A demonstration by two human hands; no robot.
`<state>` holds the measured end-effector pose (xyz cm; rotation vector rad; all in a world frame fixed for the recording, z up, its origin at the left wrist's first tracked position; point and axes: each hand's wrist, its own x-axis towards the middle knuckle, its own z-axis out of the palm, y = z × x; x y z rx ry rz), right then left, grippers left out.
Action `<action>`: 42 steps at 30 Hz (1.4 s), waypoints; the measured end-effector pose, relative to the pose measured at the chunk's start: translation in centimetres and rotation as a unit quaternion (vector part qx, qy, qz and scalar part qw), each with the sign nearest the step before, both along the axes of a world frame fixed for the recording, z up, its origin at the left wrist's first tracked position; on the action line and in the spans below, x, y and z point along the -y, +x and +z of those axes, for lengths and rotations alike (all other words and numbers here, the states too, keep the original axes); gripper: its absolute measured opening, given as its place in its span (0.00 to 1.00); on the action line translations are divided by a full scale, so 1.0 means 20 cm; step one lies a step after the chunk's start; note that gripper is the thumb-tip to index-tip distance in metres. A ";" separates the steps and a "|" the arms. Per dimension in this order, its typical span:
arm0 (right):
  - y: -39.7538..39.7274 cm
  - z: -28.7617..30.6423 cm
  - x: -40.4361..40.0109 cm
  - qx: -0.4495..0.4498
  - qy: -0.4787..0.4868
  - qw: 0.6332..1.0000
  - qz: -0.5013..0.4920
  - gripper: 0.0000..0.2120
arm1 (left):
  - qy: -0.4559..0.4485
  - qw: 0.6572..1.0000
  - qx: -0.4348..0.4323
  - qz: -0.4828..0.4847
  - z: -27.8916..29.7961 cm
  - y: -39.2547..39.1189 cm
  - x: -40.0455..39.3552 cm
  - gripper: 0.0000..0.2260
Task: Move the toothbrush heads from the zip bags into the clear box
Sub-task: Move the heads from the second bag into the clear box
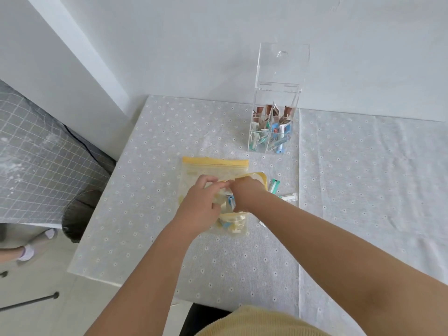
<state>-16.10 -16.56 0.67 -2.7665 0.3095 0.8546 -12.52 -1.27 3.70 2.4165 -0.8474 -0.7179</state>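
A zip bag (pixel 232 220) with a yellow zipper strip lies in the middle of the table, with wrapped toothbrush heads inside. My left hand (pixel 201 202) pinches its upper rim. My right hand (pixel 244 192) reaches into the bag's mouth, and its fingers are hidden inside. A second zip bag (pixel 213 164) lies flat just behind, its yellow zipper closed. The clear box (pixel 271 134) stands at the back with its lid raised and several wrapped heads in its compartments. Two loose wrapped heads (pixel 275 185) (pixel 289 197) lie to the right of the bags.
The table (pixel 150 190) has a white dotted cloth; its left edge drops to the floor. A person's foot (pixel 26 252) shows at the far left beside a grey checked fabric. A white wall stands right behind the box.
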 end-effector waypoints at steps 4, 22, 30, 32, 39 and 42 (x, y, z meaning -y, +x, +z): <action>-0.02 -0.02 -0.01 0.016 -0.019 1.000 0.016 0.31 | 0.018 0.998 -0.027 0.050 -0.04 -0.03 -0.03 0.25; -0.05 -0.02 -0.10 0.064 0.190 0.944 -0.260 0.21 | -0.036 0.961 -0.200 0.185 -0.11 -0.07 -0.01 0.27; -0.01 -0.01 -0.12 0.029 0.245 0.909 -0.335 0.09 | -0.087 0.930 -0.271 0.233 -0.11 -0.07 -0.01 0.23; -0.03 -0.01 -0.10 0.024 0.291 0.880 -0.374 0.05 | -0.093 0.931 -0.275 0.220 -0.10 -0.08 -0.02 0.22; -0.07 0.02 -0.10 0.051 0.343 0.857 -0.381 0.06 | -0.041 0.976 -0.134 0.166 -0.05 -0.01 0.01 0.20; -0.10 0.09 -0.10 0.084 0.282 0.910 -0.293 0.12 | 0.006 0.988 -0.067 0.139 -0.01 0.02 0.01 0.24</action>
